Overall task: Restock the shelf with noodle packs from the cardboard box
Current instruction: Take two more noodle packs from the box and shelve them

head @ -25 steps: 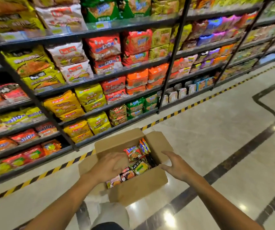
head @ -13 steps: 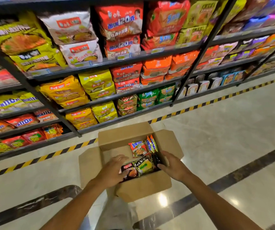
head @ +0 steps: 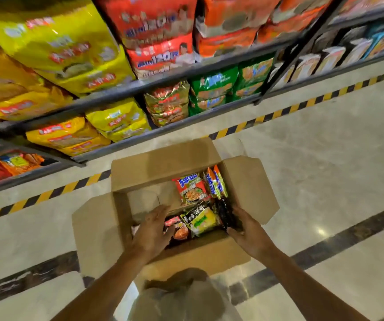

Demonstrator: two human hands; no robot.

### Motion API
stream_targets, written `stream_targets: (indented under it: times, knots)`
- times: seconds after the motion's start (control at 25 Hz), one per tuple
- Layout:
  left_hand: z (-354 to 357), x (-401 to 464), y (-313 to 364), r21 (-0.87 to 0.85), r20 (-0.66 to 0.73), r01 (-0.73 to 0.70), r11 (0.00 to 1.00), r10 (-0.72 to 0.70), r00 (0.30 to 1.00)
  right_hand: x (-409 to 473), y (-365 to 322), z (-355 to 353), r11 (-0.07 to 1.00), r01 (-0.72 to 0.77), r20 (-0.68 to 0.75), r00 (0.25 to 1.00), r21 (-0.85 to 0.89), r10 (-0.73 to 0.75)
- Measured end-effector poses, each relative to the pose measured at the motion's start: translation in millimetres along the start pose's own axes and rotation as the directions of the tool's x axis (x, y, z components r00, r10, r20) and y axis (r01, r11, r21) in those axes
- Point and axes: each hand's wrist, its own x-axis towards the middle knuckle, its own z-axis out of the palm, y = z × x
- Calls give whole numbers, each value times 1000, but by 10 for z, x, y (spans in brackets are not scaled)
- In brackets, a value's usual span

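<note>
The open cardboard box [head: 209,253] sits on the floor in front of the shelf [head: 117,98]. It holds several noodle packs: a red pack [head: 191,188], blue-orange packs [head: 216,184], a yellow-green pack [head: 201,220], a red-black pack [head: 178,229] and a black pack [head: 224,213]. Both hands are inside the box. My left hand [head: 151,230] lies with straight fingers against the red-black pack. My right hand [head: 247,228] has thumb and fingers around the black pack. The left part of the box bottom is bare.
Yellow, red, gold and green noodle bags fill the shelf tiers. A black upright post [head: 286,63] divides the shelf bays. Yellow-black hazard tape [head: 267,117] runs along the shelf base. Polished floor [head: 325,170] spreads to the right. My pale trouser knee [head: 181,297] is below the box.
The view has dropped closer to the box. Both hands have gone deeper inside it; the left has slid onto the red-black pack and the right has closed on the black pack.
</note>
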Motion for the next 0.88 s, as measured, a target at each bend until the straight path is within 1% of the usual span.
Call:
stream_targets:
  times: [0.16,0.28,0.36,0.44,0.52,0.64,0.72,0.84,0.88]
  knots:
    - [1030,832,-593,-38,35,87,996,-86,996,1127,824,584,999,34,18,999,-28,-33]
    - [1643,1245,-1029,-51,86,117,992,-112,990,1741,1279,959,998,34,-41,999,-51,-36]
    - [1959,1457,-1248,-71,106,131,989,-123,987,2148,1510,1189,994,62,-77,995,-87,-69]
    - [2207,1613,-1417,-112,94,120,987,-109,990,2529,1628,1374,988,109,-114,986,-111,-122]
    - [2371,1660,-1530,-160,92,113,981,-99,991,2847,1694,1554,988,128,-200,969,-89,-144]
    - [2492,1656,-1672,-175,111,101,979,-82,990,3156,1676,1755,996,88,-334,938,-23,-91]
    - [2520,1663,-1732,-183,100,115,976,-98,990,3284,1652,1879,998,49,-384,921,-30,-57]
    - [2568,1667,-1785,-224,69,154,962,-142,987,3404,1599,2022,996,53,-443,893,-65,-76]
    - [2583,1668,-1796,-230,68,167,959,-155,986,3432,1606,2058,997,37,-444,894,-67,-63]
